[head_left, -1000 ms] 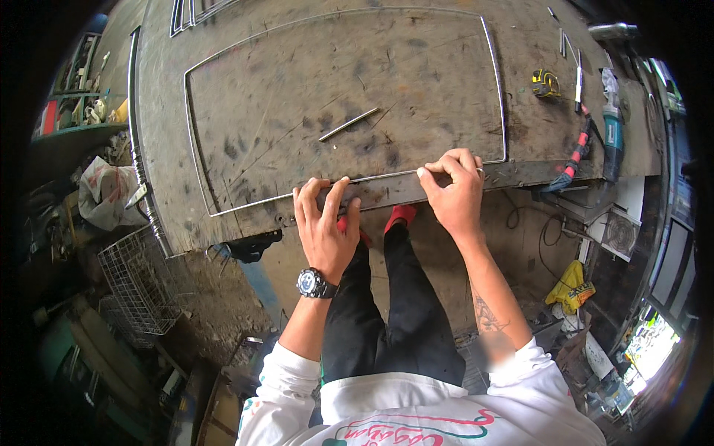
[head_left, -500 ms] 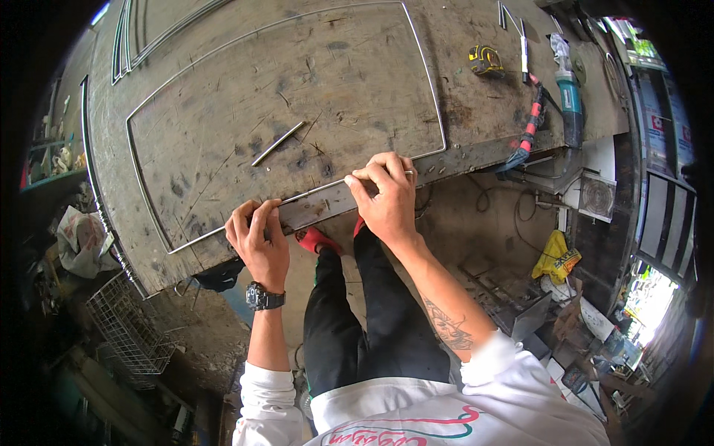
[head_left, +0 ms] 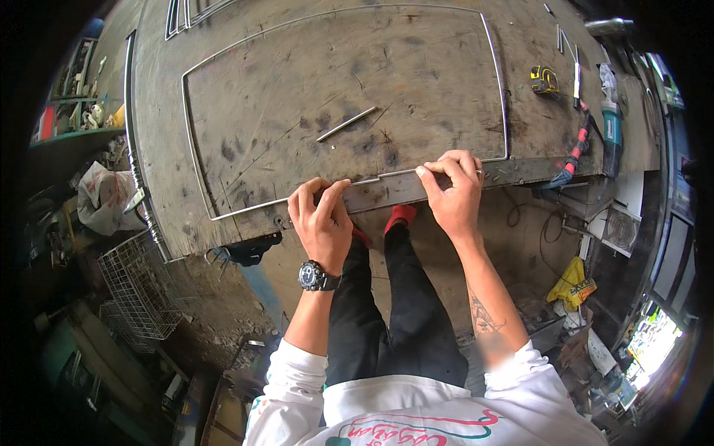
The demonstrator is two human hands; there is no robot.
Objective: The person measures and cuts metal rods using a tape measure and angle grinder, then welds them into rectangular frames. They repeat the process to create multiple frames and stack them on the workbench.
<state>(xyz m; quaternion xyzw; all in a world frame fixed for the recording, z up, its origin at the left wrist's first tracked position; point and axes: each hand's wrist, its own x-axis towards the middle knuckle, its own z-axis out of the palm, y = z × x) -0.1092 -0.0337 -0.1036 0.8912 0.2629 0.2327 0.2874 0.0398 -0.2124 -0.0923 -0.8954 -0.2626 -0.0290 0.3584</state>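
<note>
Two pinching grips hold the thin metal frame (head_left: pixel 249 209): left hand (head_left: pixel 321 215) and right hand (head_left: pixel 454 189) close on its near side, flanking an apparent joint (head_left: pixel 379 178), presumably to keep the ends aligned. That side lies along the front edge of the workbench (head_left: pixel 282 89); inside, around a short rod (head_left: pixel 346 124), there's open room.

The left hand (head_left: pixel 321 217) and right hand (head_left: pixel 456 189) hide bits of the wire frame (head_left: pixel 253 209); beyond the left hand, metal rods (head_left: pixel 172 21) are cut off; below the right hand, the forearm (head_left: pixel 492 297) is partly blurred
</note>
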